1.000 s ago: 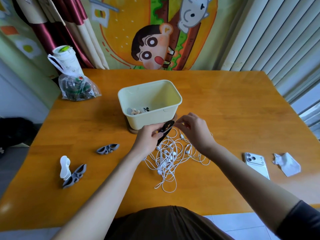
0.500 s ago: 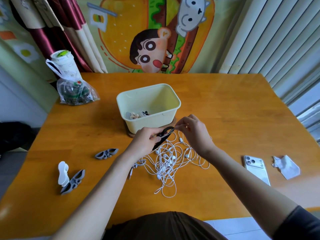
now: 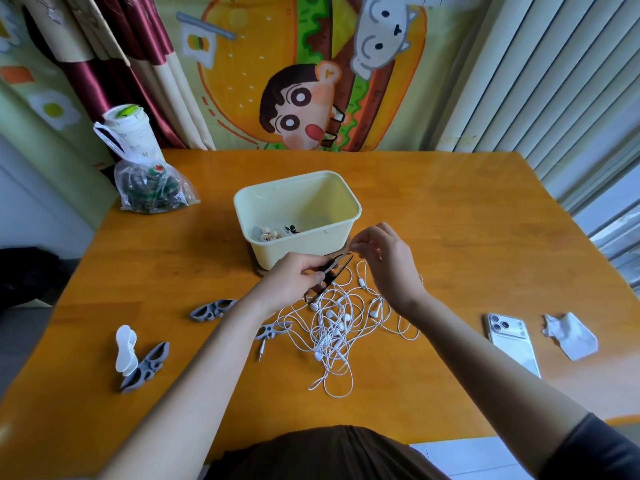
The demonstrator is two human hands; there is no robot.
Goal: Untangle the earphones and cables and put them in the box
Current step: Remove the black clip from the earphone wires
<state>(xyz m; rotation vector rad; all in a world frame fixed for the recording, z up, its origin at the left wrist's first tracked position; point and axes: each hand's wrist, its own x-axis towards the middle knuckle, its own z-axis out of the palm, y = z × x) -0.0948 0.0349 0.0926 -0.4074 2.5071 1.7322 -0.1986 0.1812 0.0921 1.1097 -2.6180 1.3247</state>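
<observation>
Two hands meet above the earphone tangle (image 3: 337,327): left hand (image 3: 294,277) grips a black cord winder (image 3: 331,277), right hand (image 3: 384,261) pinches one cable (image 3: 361,281), seemingly for winding.

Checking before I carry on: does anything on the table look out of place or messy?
The white earphones lie in one knotted heap in front of the box; a crumpled tissue sits beside the phone.
</observation>
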